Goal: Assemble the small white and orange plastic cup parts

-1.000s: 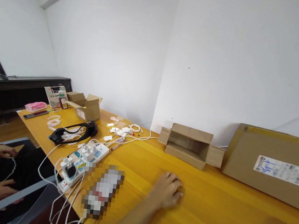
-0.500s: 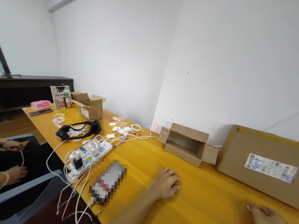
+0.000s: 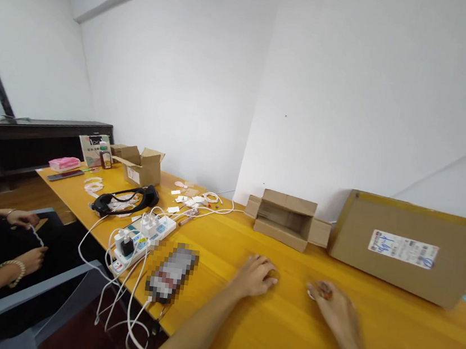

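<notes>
My left hand [image 3: 255, 275] rests palm down on the wooden table [image 3: 272, 338], its fingers loosely bent and slightly apart, with nothing visible in them. To its right, my right hand [image 3: 337, 311] is smeared by motion above the tabletop. Its fingers are closed on a small orange-brown object [image 3: 326, 291], too blurred to name. Beyond both hands, near the wall, an open cardboard box [image 3: 280, 235] lies on its side, its opening facing me. The pixelated phone [image 3: 172, 273] lies left of my left hand with a white cable at its lower end.
A large labelled carton [image 3: 399, 274] leans on the wall at right. At left are a power strip [image 3: 157, 237] with tangled white cables, a black headset [image 3: 140, 201], another open box [image 3: 144, 169] and scattered paper scraps [image 3: 191, 199]. Another person's hands [image 3: 29, 257] show at far left.
My right hand has come in from the right edge, toward my left hand, and an orange-brown object now shows in its fingers. My left hand stays in nearly the same place. The view has shifted slightly right.
</notes>
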Demonstrator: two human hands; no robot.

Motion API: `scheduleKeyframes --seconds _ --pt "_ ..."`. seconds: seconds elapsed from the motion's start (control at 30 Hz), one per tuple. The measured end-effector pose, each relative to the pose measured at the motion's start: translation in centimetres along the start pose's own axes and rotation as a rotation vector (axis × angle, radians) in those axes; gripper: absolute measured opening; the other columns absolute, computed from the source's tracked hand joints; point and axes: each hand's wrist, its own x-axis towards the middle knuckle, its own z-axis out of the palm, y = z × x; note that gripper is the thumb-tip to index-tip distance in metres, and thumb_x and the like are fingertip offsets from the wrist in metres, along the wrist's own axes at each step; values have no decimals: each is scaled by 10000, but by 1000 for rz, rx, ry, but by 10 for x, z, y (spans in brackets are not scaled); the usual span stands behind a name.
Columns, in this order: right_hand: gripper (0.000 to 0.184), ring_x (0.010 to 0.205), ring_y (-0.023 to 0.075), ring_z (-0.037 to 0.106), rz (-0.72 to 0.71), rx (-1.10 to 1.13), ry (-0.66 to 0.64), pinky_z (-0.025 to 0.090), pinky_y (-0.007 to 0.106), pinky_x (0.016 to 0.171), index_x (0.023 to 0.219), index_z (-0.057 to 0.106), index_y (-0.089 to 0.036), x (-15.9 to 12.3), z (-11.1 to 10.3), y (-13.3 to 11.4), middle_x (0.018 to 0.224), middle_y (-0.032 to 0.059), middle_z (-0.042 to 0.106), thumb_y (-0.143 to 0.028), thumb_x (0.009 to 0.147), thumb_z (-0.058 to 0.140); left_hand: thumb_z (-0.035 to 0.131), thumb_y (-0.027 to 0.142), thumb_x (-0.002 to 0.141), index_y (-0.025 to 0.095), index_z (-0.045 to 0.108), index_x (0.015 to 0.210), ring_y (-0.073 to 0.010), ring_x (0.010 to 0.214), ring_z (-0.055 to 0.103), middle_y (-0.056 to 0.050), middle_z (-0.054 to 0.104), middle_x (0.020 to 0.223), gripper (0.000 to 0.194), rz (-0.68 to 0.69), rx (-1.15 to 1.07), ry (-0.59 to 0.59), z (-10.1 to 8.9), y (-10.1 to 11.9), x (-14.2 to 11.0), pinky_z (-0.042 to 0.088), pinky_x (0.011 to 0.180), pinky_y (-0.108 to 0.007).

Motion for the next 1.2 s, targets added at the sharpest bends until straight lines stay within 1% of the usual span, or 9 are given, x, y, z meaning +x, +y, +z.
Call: scheduleKeyframes --seconds 0.1,0.3,0.5,0.67,0.77,0.83,0.97,1.1,1.2 --pt "380 823 326 676 -50 69 -155 501 413 714 771 650 -231 -9 5 -20 850 116 731 -564 731 471 587 297 900 225 609 1168 -238 1158 560 -65 636 1223 278 15 -15 -15 -3 3 -1 421 1028 -403" --pt "384 858 313 669 -127 194 -198 491 402 761 818 671 -233 -19 13 -44 904 111 736 -570 712 520 640 327 879 202 549 1255 -260 1224 544 -96 608 1301 406 68 -42 -80 -11 11 -4 395 1064 -386" --pt "419 858 295 664 -94 453 -157 507 394 774 818 662 -240 -24 9 -51 888 83 732 -626 690 562 630 378 888 220 515 1276 -275 1208 559 -98 611 1307 435 101 -6 -96 -13 17 -6 413 1039 -402" --pt "489 908 289 663 -4 649 -56 516 382 817 839 658 -223 -25 7 -53 924 82 731 -673 657 605 614 410 895 197 501 1285 -281 1183 569 -118 617 1287 459 118 25 -93 -12 15 -7 428 1005 -395" --pt "523 947 292 657 76 697 2 517 377 820 845 661 -214 -22 6 -46 957 94 728 -694 644 612 598 419 905 205 485 1332 -272 1205 557 -117 607 1309 491 199 51 -94 -9 12 -7 420 1016 -385" --pt "554 944 296 654 108 690 37 515 385 818 861 663 -206 -18 3 -37 961 104 727 -708 630 620 576 425 920 251 463 1382 -259 1253 528 -96 574 1375 506 282 74 -104 -6 9 -7 402 1042 -383" --pt "586 890 298 657 91 616 86 517 406 806 893 662 -196 -9 -5 -8 942 119 727 -708 610 638 517 437 956 363 481 1391 -225 1321 477 -22 506 1477 442 400 153 -139 0 5 -8 379 1065 -377" --pt "558 808 299 663 85 488 102 521 431 761 934 628 -196 -4 -9 18 889 115 710 -667 636 620 452 438 987 356 504 1384 -201 1319 479 -5 519 1473 408 422 198 -155 0 5 -9 376 1069 -357" --pt "501 771 292 671 107 450 117 527 429 737 943 564 -203 -3 -11 25 884 114 696 -607 651 609 438 441 992 334 504 1388 -194 1304 493 -11 545 1450 416 412 190 -146 -2 6 -10 388 1059 -349"
